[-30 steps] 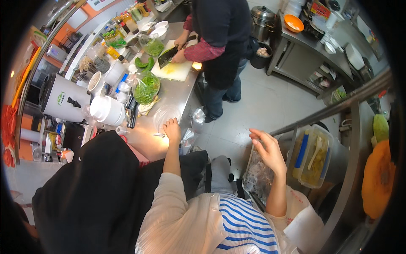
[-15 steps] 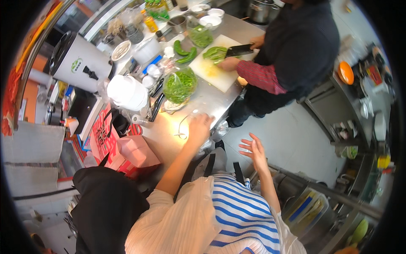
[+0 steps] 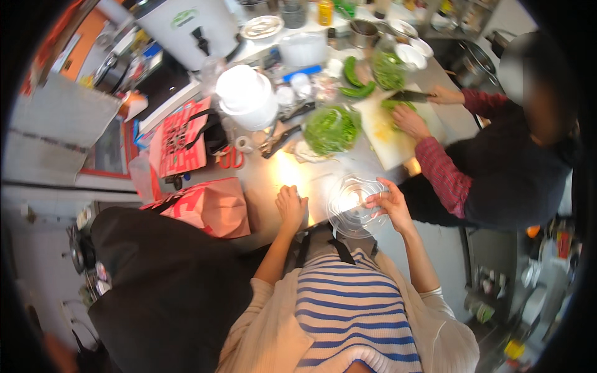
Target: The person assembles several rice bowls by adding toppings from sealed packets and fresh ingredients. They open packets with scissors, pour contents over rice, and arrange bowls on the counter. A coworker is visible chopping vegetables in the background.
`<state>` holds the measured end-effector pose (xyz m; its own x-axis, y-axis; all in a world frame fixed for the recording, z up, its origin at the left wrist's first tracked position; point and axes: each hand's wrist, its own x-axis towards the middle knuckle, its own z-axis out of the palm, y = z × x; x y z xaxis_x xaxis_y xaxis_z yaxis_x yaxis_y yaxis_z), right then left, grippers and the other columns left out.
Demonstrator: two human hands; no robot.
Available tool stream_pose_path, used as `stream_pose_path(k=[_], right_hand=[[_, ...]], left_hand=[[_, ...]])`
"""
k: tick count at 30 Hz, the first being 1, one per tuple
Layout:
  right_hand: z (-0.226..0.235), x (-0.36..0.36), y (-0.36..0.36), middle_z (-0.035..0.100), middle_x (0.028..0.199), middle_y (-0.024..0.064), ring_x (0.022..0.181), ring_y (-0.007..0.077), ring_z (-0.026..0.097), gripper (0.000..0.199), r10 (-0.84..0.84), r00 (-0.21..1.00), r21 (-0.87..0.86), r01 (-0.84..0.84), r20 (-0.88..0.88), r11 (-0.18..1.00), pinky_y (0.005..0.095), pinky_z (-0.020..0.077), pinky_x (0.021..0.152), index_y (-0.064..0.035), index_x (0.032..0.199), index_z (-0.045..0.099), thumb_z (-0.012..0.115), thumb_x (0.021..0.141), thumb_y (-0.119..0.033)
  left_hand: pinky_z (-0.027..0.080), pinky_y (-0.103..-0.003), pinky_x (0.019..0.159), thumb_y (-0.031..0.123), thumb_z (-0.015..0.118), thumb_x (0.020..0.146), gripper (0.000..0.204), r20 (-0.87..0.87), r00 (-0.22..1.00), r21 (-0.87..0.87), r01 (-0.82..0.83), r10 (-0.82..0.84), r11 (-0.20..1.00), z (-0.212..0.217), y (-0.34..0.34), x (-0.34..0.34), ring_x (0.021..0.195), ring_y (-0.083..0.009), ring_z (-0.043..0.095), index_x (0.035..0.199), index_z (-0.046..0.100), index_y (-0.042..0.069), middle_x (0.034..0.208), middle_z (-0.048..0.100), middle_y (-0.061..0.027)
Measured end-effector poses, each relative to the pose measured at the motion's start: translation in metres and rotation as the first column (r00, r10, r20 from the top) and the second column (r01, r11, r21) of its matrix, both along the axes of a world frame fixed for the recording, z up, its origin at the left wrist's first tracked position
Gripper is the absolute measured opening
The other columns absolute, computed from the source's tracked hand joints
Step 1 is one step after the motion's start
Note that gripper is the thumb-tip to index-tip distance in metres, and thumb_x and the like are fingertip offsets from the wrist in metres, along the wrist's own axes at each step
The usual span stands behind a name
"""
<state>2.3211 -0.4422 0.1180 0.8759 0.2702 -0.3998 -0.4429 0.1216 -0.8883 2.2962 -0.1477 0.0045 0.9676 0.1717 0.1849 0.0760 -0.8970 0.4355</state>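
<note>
The right hand (image 3: 388, 204) pinches the rim of a clear round plastic lid (image 3: 356, 205) between thumb and fingers, holding it at the near edge of the steel counter (image 3: 273, 180), partly over the edge. The left hand (image 3: 291, 207) lies on the counter just to the left of the lid, fingers curled loosely downward, gripping nothing that I can make out.

Just beyond the two hands, further onto the counter, sits a bowl of chopped greens (image 3: 331, 128). Past the right hand and off to its right, another person works at a white cutting board (image 3: 388, 130): one hand (image 3: 407, 121) presses down on greens while the other hand (image 3: 444, 95) holds a knife (image 3: 407, 96).

To the left of the left hand, a pink paper bag (image 3: 211, 205) rests against the counter's edge, with a black bag (image 3: 168, 280) nearer the person. Beyond the left hand stands a white lidded pot (image 3: 247, 96), and further off a large white urn (image 3: 186, 28).
</note>
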Motion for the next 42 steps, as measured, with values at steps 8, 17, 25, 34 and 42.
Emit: stream_pose_path(k=[8,17,25,34,42], right_hand=[[0.053,0.104,0.23,0.061,0.104,0.0135,0.092,0.0201,0.063,0.059,0.491,0.785,0.058,-0.55,0.378,0.833,0.0301,0.0546,0.069,-0.0118,0.142,0.026,0.041,0.087,0.005],[0.045,0.153,0.226,0.062,0.101,0.013,0.086,0.0195,0.065,0.058,0.549,0.759,0.027,-0.595,0.35,0.804,0.0309,0.0564,0.065,-0.0117,0.14,0.028,0.045,0.087,0.003],[0.016,0.208,0.182,0.057,0.104,0.0146,0.083,0.0218,0.065,0.06,0.494,0.835,0.094,-0.527,0.243,0.845,0.0318,0.0561,0.062,-0.0097,0.139,0.027,0.041,0.083,0.007],[0.013,0.268,0.188,0.061,0.101,0.0122,0.086,0.0217,0.064,0.044,0.699,0.585,-0.084,-0.74,0.411,0.668,0.0367,0.0542,0.072,-0.0049,0.131,0.046,0.053,0.087,-0.008],[0.022,0.471,0.195,0.059,0.092,0.0079,0.093,0.027,0.056,0.025,0.696,0.225,-0.715,0.405,0.682,0.57,0.0384,0.0479,0.077,-0.0088,0.092,0.061,0.072,0.071,-0.015]], left_hand=[[0.043,-0.044,0.07,0.017,0.057,0.082,0.013,-0.037,0.996,0.037,-0.083,0.084,0.996,-0.039,-0.007,0.008,0.082,-0.0325,0.056,0.086,0.055,0.004,0.085,0.057,-0.0141],[0.046,-0.047,0.069,0.015,0.047,0.091,0.02,-0.185,0.831,-0.376,-0.554,0.525,0.743,-0.031,0.007,0.009,0.08,-0.0411,0.06,0.101,0.055,0.0,0.086,0.062,-0.0239],[0.043,-0.041,0.092,0.033,0.051,0.093,0.051,-0.318,0.644,0.132,-0.697,0.696,0.705,-0.009,0.062,0.013,0.105,-0.0368,0.057,0.13,0.047,-0.002,0.119,0.057,-0.0223],[0.053,-0.032,0.079,0.023,0.056,0.093,0.05,-0.306,0.843,-0.948,-0.224,0.443,-0.229,0.119,0.016,0.097,0.096,-0.0269,0.064,0.136,0.035,0.006,0.108,0.061,-0.0202],[0.055,-0.03,0.07,0.009,0.054,0.092,0.034,-0.35,0.845,-0.921,-0.233,0.404,-0.311,0.133,0.032,0.12,0.083,-0.0247,0.068,0.124,0.044,0.002,0.096,0.066,-0.0183]])
